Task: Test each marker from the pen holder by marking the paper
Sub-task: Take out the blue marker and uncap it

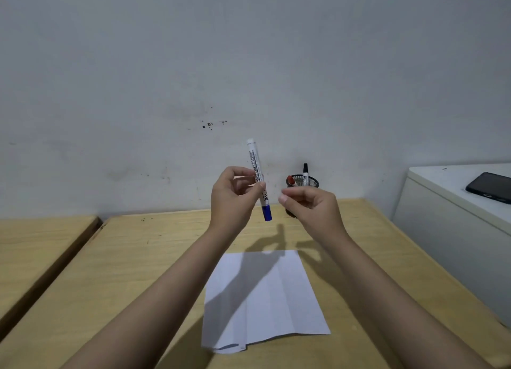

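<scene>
Above the sheet of paper (pixel 265 296), both of the person's hands are raised in the air over the wooden desk (pixel 132 258). Left hand (pixel 232 200) grips a white marker with a blue cap (pixel 259 179); its fingers (pixel 243 172) and thumb are closed around the middle of the barrel. That marker stands nearly upright, tilted slightly, with the blue cap pointing down toward the paper and the white end pointing up against the wall (pixel 249 64). Right hand (pixel 309 205) hovers just beside the marker without touching it, its fingers curled loosely inward with thumb and forefinger close together, holding nothing that can be seen. Beyond the paper, at the far edge of the desk by the wall, sits a black mesh pen holder (pixel 302 182), partly hidden behind the right hand. A black-capped marker (pixel 305 173) stands upright in it, and a red-tipped marker (pixel 290 180) leans at its left side. The paper lies flat with fold creases running across it, shadows of both arms falling over it. Right of the paper, off the desk, a dark phone (pixel 490 187) rests on a white cabinet (pixel 442 230). Left of the paper, a second wooden surface (pixel 41 247) stands apart across a narrow gap.
</scene>
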Demonstrator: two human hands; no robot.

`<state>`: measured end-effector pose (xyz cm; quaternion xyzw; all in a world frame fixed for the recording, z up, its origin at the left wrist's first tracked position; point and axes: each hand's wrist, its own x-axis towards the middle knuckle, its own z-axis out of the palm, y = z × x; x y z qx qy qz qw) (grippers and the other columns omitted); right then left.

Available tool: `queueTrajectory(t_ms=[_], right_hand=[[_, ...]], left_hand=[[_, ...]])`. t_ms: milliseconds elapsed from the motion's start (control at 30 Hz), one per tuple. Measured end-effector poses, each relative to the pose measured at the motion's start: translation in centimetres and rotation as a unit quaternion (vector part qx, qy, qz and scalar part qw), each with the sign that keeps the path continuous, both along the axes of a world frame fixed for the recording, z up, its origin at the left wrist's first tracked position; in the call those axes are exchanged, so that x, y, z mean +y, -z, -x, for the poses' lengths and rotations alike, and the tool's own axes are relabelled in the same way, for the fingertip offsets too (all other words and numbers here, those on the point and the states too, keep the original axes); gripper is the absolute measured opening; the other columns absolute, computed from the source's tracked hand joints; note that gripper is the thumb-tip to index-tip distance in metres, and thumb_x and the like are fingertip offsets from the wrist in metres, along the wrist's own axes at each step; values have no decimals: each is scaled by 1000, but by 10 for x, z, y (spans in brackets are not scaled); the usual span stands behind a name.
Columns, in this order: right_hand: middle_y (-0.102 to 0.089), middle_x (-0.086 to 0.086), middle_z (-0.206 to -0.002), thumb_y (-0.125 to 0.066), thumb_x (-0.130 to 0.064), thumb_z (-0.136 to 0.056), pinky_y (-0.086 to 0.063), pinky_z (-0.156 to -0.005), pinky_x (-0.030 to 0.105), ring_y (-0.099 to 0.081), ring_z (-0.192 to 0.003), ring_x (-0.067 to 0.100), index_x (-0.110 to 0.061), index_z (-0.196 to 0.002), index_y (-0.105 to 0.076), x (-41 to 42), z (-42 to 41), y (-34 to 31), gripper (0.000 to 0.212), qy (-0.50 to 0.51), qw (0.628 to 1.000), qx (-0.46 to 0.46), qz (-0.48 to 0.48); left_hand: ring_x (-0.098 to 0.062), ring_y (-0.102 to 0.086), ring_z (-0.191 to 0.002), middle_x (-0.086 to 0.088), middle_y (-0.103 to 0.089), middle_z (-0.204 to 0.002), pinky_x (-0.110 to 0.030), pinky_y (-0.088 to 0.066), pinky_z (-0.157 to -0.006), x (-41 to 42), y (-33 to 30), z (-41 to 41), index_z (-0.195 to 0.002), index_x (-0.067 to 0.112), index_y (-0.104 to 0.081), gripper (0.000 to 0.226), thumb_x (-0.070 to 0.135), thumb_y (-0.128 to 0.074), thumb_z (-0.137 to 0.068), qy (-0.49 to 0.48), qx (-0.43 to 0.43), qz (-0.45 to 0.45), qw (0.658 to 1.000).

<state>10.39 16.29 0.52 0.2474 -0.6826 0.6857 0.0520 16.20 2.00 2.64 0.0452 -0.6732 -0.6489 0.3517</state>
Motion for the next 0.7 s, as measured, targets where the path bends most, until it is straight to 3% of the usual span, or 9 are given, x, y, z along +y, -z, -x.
queueTrajectory(t_ms=[67,200,267,367,533,700], right_hand=[[-73,12,-83,-77,-16,-75,-55,-82,34,-66,-76,16,-16,-87,-74,-6,-1,-5,12,-22,1000,1,-22],[-73,24,-89,-77,-15,-75,-55,-86,39,-69,-83,24,-4,-90,-74,-13,-4,-12,18,-57,998,-4,-22],[-72,18,-80,-76,-11,-75,-56,-74,29,-68,-74,15,0,-88,-72,-15,-5,-14,17,-63,998,-12,-15],[-67,3,-68,-75,-9,-76,-45,-58,14,-62,-60,2,-2,-84,-70,-17,-8,-18,12,-66,997,-27,-18],[-65,1,-63,-75,-12,-75,-47,-65,29,-57,-65,16,-6,-78,-69,-12,-4,-19,9,-28,997,-74,23],[-66,-2,-62,-74,-12,-76,-52,-68,27,-62,-64,10,-12,-73,-68,-15,-3,-14,6,-32,992,-111,48]], left_hand=[[-19,-69,-83,-14,-71,-89,-29,-56,-80,-2,-3,-3,-88,12,-60,19,5,-72,-76,12,-6,28,1000],[-13,-70,-73,-7,-71,-80,-22,-56,-70,-1,-11,-7,-87,3,-67,14,4,-74,-74,20,-8,68,997],[-13,-70,-70,-7,-71,-76,-20,-55,-67,0,-12,-8,-83,1,-70,12,4,-75,-73,13,-5,62,998],[-12,-69,-71,-5,-72,-75,-22,-55,-71,0,-10,-9,-80,3,-72,8,8,-74,-74,5,-8,58,998],[-7,-67,-73,0,-73,-79,-26,-54,-73,-6,6,-16,-86,13,-73,13,18,-76,-74,17,-53,55,997],[-7,-67,-68,-4,-73,-82,-20,-55,-70,-8,13,-19,-89,14,-71,24,6,-79,-68,41,-85,78,992]])
